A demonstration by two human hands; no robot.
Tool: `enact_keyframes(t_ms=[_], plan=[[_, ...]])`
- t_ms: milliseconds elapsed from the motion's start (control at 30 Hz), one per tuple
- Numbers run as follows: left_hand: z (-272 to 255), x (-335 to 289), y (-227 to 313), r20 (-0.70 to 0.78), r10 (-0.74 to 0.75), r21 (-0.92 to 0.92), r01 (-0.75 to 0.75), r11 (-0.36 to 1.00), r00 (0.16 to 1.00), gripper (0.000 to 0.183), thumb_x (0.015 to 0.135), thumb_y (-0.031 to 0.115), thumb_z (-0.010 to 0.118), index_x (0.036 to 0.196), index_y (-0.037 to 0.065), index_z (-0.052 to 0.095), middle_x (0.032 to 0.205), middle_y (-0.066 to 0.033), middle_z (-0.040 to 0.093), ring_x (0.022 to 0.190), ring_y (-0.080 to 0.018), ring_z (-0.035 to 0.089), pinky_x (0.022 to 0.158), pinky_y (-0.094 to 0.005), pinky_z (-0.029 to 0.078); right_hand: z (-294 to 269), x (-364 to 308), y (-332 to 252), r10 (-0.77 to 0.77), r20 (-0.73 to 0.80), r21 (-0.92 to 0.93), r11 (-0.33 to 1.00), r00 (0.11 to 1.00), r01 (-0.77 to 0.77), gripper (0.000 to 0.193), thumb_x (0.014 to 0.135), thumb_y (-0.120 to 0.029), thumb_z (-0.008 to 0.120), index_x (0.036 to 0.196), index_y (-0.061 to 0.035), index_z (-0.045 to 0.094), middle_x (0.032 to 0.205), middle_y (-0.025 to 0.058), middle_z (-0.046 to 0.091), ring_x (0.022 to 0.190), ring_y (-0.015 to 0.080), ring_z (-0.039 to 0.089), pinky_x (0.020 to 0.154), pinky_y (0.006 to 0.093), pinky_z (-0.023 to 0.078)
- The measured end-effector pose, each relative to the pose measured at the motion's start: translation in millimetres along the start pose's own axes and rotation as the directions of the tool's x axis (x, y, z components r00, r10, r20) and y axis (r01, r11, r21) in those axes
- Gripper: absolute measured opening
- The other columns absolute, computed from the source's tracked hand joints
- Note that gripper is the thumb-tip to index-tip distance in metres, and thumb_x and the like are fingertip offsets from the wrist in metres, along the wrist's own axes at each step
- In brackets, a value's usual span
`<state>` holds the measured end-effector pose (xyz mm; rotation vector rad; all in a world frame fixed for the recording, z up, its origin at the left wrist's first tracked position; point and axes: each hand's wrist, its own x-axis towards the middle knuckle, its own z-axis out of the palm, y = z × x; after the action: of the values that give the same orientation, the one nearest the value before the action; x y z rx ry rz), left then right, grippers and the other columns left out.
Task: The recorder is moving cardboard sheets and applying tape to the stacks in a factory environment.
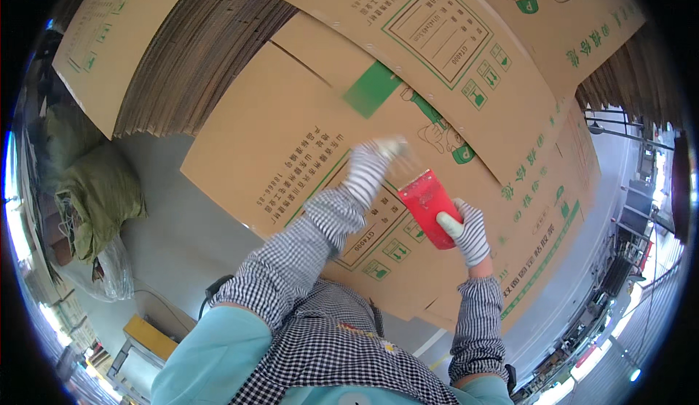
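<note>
My right hand point(468, 232), in a striped glove with pale fingertips, is closed around a flat red packet point(428, 208). The thumb lies across its face, and the far end shows a pale edge. Further left, my left hand point(375, 161), in a matching glove, is smeared by motion over the printed cardboard sheet point(255, 139). Whether its fingers grip anything cannot be made out. Beyond it a green rectangle point(371, 90), blurred at its edges, shows against the cardboard; I cannot tell if it is a loose slip.
Overlapping flat cartons point(510, 125) with green print cover the far right. A tall stack of folded cardboard point(200, 59) stands at the far left. Below it are an olive cloth sack point(102, 197), clear plastic point(115, 272) and a yellow box point(149, 336) near the grey floor point(171, 216).
</note>
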<state>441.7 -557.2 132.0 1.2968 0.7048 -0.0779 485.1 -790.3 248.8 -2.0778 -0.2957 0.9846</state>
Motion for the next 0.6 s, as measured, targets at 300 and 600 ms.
enact_keyframes(t_ms=[300,600], plan=[[-131.6,86.3,8.9,-0.479,0.504,0.858,0.262,0.443,0.719,0.059,0.083,0.029,0.072,0.134,0.006,0.052,0.151,-0.0258,0.032,0.143,-0.0375,0.024,0.118,-0.0469,0.016,-20.8,110.4,42.1,0.358,-0.024,-0.634,0.717,0.934,-0.291,0.068,0.076,-0.061,0.069,0.100,0.0030,0.071,0.083,0.0211,0.071,0.077,0.0330,0.071,0.071,0.0408,0.055],[-123.3,103.6,-32.5,-0.224,-0.235,-0.736,-0.006,0.677,0.946,0.046,0.102,0.024,0.047,0.130,-0.012,0.044,0.129,-0.0281,0.055,0.114,-0.0369,0.060,0.095,-0.0423,0.055,-55.9,83.6,57.1,0.327,0.114,-0.286,0.915,0.938,-0.285,0.061,0.077,-0.056,0.074,0.102,-0.0004,0.071,0.084,0.0164,0.071,0.072,0.0267,0.069,0.069,0.0375,0.054]])
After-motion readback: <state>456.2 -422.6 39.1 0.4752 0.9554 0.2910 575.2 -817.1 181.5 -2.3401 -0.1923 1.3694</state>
